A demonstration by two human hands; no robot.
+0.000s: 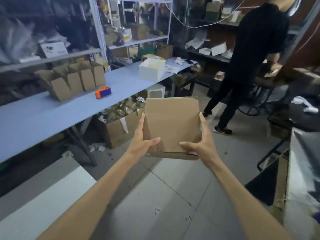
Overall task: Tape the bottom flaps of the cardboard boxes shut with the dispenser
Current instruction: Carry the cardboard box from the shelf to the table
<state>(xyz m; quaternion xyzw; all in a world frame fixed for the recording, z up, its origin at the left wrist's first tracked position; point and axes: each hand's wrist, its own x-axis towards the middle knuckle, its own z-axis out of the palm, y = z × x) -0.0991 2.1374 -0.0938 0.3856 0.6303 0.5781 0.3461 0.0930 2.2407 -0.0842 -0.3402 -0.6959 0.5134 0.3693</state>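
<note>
I hold a flattened brown cardboard box (171, 125) in the air above the floor, in the middle of the view. My left hand (141, 141) grips its left edge, thumb on the near face. My right hand (201, 142) grips its right edge the same way. The orange and blue tape dispenser (103, 92) lies on the long blue table (52, 118) to the left, apart from both hands. Behind the dispenser stands a row of several cardboard boxes (72, 80) with their flaps up.
A white open box (152, 70) sits further along the table. Under the table stands a large carton (119, 129) full of packets. A person in black (251, 63) stands at the right near dark shelves. Metal shelving (135, 28) lines the back. Grey tiled floor (164, 196) lies below my arms.
</note>
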